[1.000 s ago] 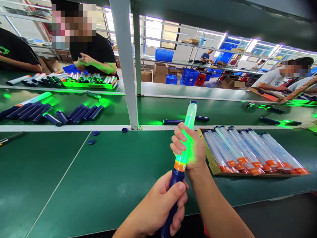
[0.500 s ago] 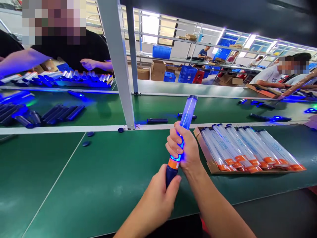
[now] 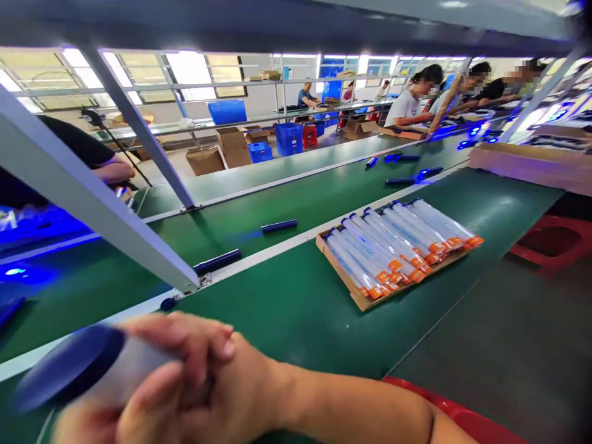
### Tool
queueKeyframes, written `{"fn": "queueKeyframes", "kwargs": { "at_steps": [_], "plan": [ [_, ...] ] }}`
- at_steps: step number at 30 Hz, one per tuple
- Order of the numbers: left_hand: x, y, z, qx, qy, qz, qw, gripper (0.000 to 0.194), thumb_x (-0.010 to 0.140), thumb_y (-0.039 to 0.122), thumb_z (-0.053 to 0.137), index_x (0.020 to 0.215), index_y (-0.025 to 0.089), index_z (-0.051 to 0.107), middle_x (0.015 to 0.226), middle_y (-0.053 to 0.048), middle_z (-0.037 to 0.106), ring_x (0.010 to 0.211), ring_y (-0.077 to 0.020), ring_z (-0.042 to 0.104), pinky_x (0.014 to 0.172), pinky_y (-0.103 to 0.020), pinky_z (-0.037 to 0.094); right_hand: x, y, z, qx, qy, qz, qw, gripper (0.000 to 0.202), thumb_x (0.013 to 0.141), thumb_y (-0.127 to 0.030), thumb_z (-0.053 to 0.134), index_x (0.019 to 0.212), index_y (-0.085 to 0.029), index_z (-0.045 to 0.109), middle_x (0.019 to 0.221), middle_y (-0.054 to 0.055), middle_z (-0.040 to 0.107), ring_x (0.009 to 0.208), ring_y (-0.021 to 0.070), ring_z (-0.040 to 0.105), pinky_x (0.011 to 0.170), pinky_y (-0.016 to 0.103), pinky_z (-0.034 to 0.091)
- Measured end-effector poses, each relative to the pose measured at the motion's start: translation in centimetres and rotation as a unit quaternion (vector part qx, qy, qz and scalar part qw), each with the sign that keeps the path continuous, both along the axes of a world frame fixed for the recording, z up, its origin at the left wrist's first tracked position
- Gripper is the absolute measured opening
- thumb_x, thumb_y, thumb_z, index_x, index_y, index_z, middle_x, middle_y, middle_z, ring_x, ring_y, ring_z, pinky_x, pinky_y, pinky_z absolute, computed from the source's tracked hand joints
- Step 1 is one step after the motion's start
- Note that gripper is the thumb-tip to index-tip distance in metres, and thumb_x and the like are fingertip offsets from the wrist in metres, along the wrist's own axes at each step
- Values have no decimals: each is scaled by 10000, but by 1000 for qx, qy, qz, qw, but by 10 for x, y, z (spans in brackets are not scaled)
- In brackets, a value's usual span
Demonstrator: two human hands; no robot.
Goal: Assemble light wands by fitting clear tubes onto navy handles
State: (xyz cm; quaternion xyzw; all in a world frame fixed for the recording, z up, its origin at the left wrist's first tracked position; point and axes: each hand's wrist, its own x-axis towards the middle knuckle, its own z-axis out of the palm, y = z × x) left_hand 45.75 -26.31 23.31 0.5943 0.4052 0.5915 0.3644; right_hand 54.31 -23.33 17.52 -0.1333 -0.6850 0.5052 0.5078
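Note:
At the lower left, close to the camera and blurred, is a light wand with a dark blue end cap [image 3: 76, 367] and a translucent tube [image 3: 139, 370]. My right hand [image 3: 235, 391] comes in from the right and is closed around the wand's nearer part. My left hand [image 3: 152, 394] shows mostly as bent fingers around the tube by the cap, overlapping the right one. Its forearm is out of view. The wand's handle is hidden behind the hands, and no glow shows on it. Just beyond them lies a small dark cap [image 3: 168, 303] by the post foot.
A shallow cardboard tray [image 3: 365, 302] holds several clear tubes with orange ends [image 3: 393, 246]. Dark flashlights [image 3: 217, 262] lie on the green belt [image 3: 259, 203] behind the white rail. A slanted white post [image 3: 102, 191] crosses the left. Co-workers [image 3: 411, 105] sit farther back; a red stool [image 3: 550, 243] stands right.
The view has swung right. My hands and the wand have moved to the lower left, much nearer the camera, and the wand has tipped from upright to pointing left. Its blue glow no longer shows.

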Motion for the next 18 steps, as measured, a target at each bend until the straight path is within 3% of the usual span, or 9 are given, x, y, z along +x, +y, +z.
{"fn": "queueKeyframes", "kwargs": {
  "at_steps": [3, 5, 7, 8, 10, 11, 13, 15, 18],
  "plan": [
    [5, 15, -3, 10, 22, -50, 998, 192, 942, 401, 595, 974, 212, 608, 774, -3, 647, 800, -209, 685, 782, -359, 587, 9, 6, -1, -55, 105, -23, 993, 598, 698, -279, 761, 1247, -257, 526, 1189, 55, 651, 1056, 213, 651, 922, 316, 538],
    [3, 17, -12, -21, 33, -60, 997, 308, 946, 437, 595, 1156, 211, 596, 1037, -55, 683, 995, -223, 671, 869, -349, 560, 15, 13, -4, -151, 115, -26, 981, 386, 741, -270, 745, 1084, -236, 572, 863, 2, 679, 729, 164, 667, 656, 267, 569],
    [1, 8, -29, -87, 25, -55, 994, 513, 921, 461, 631, 1359, 231, 496, 1318, -105, 605, 1157, -246, 616, 898, -336, 544, 22, 23, -7, -254, 132, -32, 957, 212, 788, -295, 717, 883, -233, 537, 567, -85, 535, 430, 101, 501, 419, 210, 447],
    [2, 0, -41, -134, 18, -54, 989, 597, 904, 453, 659, 1415, 235, 443, 1373, -120, 575, 1176, -247, 608, 888, -325, 544, 27, 29, -8, -300, 160, -40, 939, 221, 806, -307, 707, 834, -237, 499, 504, -115, 461, 365, 81, 417, 365, 194, 386],
    [8, -17, -70, -232, 18, -54, 971, 608, 868, 413, 720, 1375, 203, 456, 1163, -99, 681, 1023, -204, 671, 809, -280, 550, 36, 37, -7, -365, 234, -47, 900, 287, 813, -339, 726, 828, -245, 455, 499, -135, 429, 347, 72, 378, 342, 189, 367],
    [13, -25, -83, -279, 20, -66, 958, 517, 859, 428, 727, 1258, 178, 513, 933, -49, 708, 813, -164, 691, 689, -241, 548, 41, 40, -5, -385, 263, -39, 884, 322, 810, -365, 744, 826, -244, 447, 518, -132, 440, 357, 69, 384, 343, 189, 378],
    [24, -39, -103, -353, -4, -114, 929, 399, 853, 524, 700, 960, 186, 517, 561, 76, 539, 421, -81, 507, 425, -175, 432, 48, 43, -2, -407, 284, 7, 868, 391, 810, -434, 761, 770, -230, 430, 523, -124, 429, 358, 54, 354, 326, 179, 360],
    [36, -49, -112, -393, -81, -176, 899, 456, 846, 609, 662, 823, 231, 408, 466, 135, 374, 290, -39, 280, 290, -150, 285, 52, 43, 0, -418, 282, 60, 862, 448, 804, -453, 775, 708, -220, 405, 512, -121, 403, 348, 35, 294, 299, 162, 309],
    [45, -54, -112, -403, -229, -266, 845, 465, 851, 583, 679, 815, 250, 355, 490, 137, 365, 281, -21, 218, 275, -131, 275, 53, 42, -2, -429, 299, 126, 843, 427, 799, -358, 793, 703, -217, 402, 505, -131, 363, 348, 23, 220, 285, 140, 264]
  ]
}}
